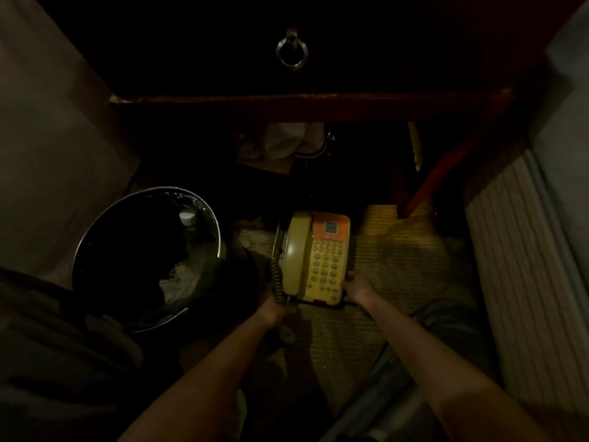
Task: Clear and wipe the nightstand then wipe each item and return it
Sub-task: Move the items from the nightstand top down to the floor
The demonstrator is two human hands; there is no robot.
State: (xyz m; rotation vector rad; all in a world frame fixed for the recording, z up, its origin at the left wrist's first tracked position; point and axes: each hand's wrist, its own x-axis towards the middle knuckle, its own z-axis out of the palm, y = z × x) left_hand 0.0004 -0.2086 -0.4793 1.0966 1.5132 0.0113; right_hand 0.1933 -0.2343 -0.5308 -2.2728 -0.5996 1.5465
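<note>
From the head view, in dim light, a yellow telephone (pixel 318 260) sits low over the carpet (pixel 398 250) in front of the dark nightstand (pixel 287 103), held between both hands: the right hand (pixel 358 287) grips its near right corner with curled fingers, and the left hand (pixel 275 309) holds the near left edge by the coiled cord (pixel 278 282). Left of the left hand stands a round lined bin (pixel 95 237); right of the right hand runs a bed edge (pixel 516 250).
</note>
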